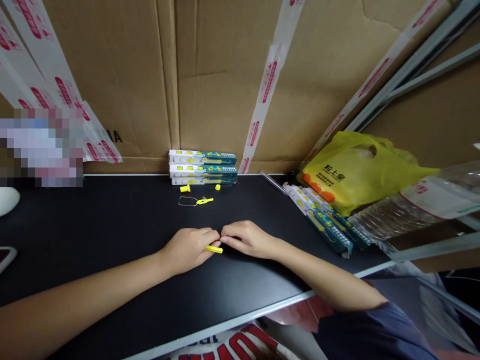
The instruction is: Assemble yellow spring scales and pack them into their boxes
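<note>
My left hand (pixel 191 246) is closed around a yellow plastic rod (pixel 214 249), whose end sticks out below the fingers toward the right. My right hand (pixel 249 238) meets it fingertip to fingertip. Its fingers are pinched together, and what they hold, if anything, is hidden. Beyond the hands on the black table (pixel 150 210) lies a yellow plastic piece with a bent wire loop (pixel 204 201). Behind that are a short yellow plug (pixel 185 189) and a small yellow cap (pixel 218 187).
Several stacked spring scale boxes (pixel 202 172) stand against the cardboard wall (pixel 225 100). More such boxes (pixel 326 227) lie at the right, beside a yellow plastic bag (pixel 352 170) and a large clear bottle (pixel 393 212). A metal spring (pixel 273 183) lies near them. A white rounded object (pixel 8 200) is far left.
</note>
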Demonstrator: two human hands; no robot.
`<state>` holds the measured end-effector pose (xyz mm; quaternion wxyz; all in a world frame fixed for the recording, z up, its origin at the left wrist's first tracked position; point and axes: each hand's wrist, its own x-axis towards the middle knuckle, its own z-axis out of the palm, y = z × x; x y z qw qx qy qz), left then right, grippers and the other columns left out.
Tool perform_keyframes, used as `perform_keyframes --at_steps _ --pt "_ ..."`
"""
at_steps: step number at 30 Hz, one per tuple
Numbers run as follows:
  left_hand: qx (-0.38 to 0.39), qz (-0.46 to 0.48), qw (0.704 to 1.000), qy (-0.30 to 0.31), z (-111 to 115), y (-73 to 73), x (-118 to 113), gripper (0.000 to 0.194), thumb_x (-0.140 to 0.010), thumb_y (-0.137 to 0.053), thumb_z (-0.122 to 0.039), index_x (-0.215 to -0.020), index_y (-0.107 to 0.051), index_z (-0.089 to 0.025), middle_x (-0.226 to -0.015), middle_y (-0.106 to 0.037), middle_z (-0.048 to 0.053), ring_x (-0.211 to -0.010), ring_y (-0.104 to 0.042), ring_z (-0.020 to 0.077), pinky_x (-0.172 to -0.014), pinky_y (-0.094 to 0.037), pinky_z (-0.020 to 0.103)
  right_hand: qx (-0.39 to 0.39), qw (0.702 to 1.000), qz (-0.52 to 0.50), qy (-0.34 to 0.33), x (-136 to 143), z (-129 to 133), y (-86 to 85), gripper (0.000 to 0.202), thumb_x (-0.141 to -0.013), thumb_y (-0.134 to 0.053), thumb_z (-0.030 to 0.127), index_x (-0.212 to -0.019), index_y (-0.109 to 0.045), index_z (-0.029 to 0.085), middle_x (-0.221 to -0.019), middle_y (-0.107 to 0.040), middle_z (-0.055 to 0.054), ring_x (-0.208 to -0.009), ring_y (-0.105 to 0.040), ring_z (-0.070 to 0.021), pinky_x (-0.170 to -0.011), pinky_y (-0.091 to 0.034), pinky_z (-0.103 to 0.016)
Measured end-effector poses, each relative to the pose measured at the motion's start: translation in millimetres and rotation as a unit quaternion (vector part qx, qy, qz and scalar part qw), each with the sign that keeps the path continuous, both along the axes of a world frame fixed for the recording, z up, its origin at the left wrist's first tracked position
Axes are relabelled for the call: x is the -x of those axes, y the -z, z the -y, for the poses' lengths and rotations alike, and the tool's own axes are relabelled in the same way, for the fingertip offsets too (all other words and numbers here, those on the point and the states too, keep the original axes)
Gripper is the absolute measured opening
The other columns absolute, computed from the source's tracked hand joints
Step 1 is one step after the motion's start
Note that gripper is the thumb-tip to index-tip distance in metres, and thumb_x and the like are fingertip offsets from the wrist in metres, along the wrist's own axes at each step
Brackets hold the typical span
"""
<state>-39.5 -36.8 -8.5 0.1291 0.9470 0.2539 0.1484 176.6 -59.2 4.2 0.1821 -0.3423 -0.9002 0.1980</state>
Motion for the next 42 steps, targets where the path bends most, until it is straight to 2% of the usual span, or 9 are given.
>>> perform_keyframes --at_steps 4,9,15,19,23,28,33,39,42 --pt "0.156 0.032 0.986 -0.057 1 -17.4 2 0.028 -0.090 -0.048 -0.045 -0.100 -0.055 -0.020 -0.067 -0.055 -0.003 -0.063 -0.055 0.0152 -0.061 -0.041 0.026 -0.006 1.000 -0.003 0.014 -5 -5 -0.2 0.030 -0.099 -0.041 0.033 -0.081 -0.058 0.017 -0.072 -0.059 -0.001 -0.066 -0.053 -0.0116 -0.065 -0.038 -0.022" --pt "0.380 0.137 0.911 -0.090 -5 -21.9 1 0.030 -0.096 -0.028 -0.042 -0.099 -0.049 -0.020 -0.066 -0.041 -0.006 -0.049 -0.042 0.0093 -0.041 -0.038 0.020 0.015 0.999 -0.030 0.006 -8 -6 -1.7 0.028 -0.100 -0.040 0.029 -0.095 -0.064 0.015 -0.083 -0.068 -0.005 -0.074 -0.062 -0.0129 -0.073 -0.044 -0.023" --pt "0.440 0.123 0.886 -0.082 -2 -9.1 -2 0.028 -0.093 -0.038 -0.043 -0.097 -0.051 -0.019 -0.058 -0.044 -0.008 -0.041 -0.051 0.0083 -0.039 -0.045 0.019 -0.004 1.000 -0.009 0.023 -5 -5 0.8 0.028 -0.099 -0.041 0.028 -0.093 -0.065 0.015 -0.085 -0.070 -0.006 -0.077 -0.064 -0.0146 -0.073 -0.045 -0.025" --pt "0.531 0.116 0.836 -0.076 -1 -5.5 -3 0.027 -0.092 -0.039 -0.041 -0.099 -0.051 -0.018 -0.051 -0.046 -0.009 -0.038 -0.055 0.0105 -0.035 -0.041 0.017 -0.020 0.999 0.014 0.036 -6 -7 3.1 0.031 -0.100 -0.039 0.030 -0.089 -0.064 0.015 -0.077 -0.067 -0.005 -0.072 -0.061 -0.0140 -0.069 -0.043 -0.024" --pt "0.589 0.092 0.800 -0.072 0 -7.5 -3 0.023 -0.092 -0.037 -0.038 -0.100 -0.048 -0.019 -0.051 -0.051 -0.008 -0.033 -0.049 0.0086 -0.031 -0.036 0.015 -0.036 0.999 0.022 0.008 -6 -7 3.3 0.032 -0.101 -0.038 0.030 -0.088 -0.064 0.017 -0.080 -0.067 -0.005 -0.074 -0.060 -0.0135 -0.071 -0.043 -0.024" --pt "0.568 0.072 0.816 -0.086 1 -8.3 -4 0.018 -0.092 -0.035 -0.034 -0.090 -0.045 -0.020 -0.050 -0.047 -0.010 -0.031 -0.033 0.0043 -0.029 -0.024 0.012 -0.114 0.993 0.043 0.009 -5 -5 3.6 0.030 -0.099 -0.042 0.033 -0.085 -0.063 0.017 -0.076 -0.063 -0.003 -0.071 -0.056 -0.0131 -0.067 -0.041 -0.023" --pt "0.540 0.079 0.833 -0.088 4 -9.3 -4 0.021 -0.093 -0.033 -0.036 -0.083 -0.043 -0.020 -0.053 -0.046 -0.008 -0.036 -0.034 0.0053 -0.033 -0.027 0.015 -0.190 0.978 0.084 -0.007 -6 -5 2.8 0.030 -0.099 -0.043 0.034 -0.083 -0.062 0.018 -0.073 -0.059 -0.003 -0.068 -0.053 -0.0133 -0.064 -0.038 -0.024" --pt "0.382 0.023 0.922 -0.056 7 -19.3 -2 0.023 -0.094 -0.030 -0.028 -0.080 -0.046 -0.020 -0.051 -0.047 -0.006 -0.047 -0.044 0.0100 -0.050 -0.036 0.021 -0.171 0.982 0.081 -0.022 -3 -2 2.1 0.032 -0.099 -0.041 0.032 -0.076 -0.059 0.018 -0.068 -0.056 -0.002 -0.064 -0.050 -0.0129 -0.063 -0.035 -0.024" --pt "0.340 -0.011 0.939 -0.043 6 -21.3 -1 0.025 -0.096 -0.028 -0.029 -0.078 -0.045 -0.021 -0.052 -0.048 -0.005 -0.048 -0.045 0.0119 -0.053 -0.035 0.024 -0.137 0.988 0.064 -0.021 -2 -1 1.6 0.032 -0.099 -0.041 0.031 -0.075 -0.057 0.018 -0.067 -0.055 -0.001 -0.063 -0.049 -0.0126 -0.063 -0.036 -0.024"
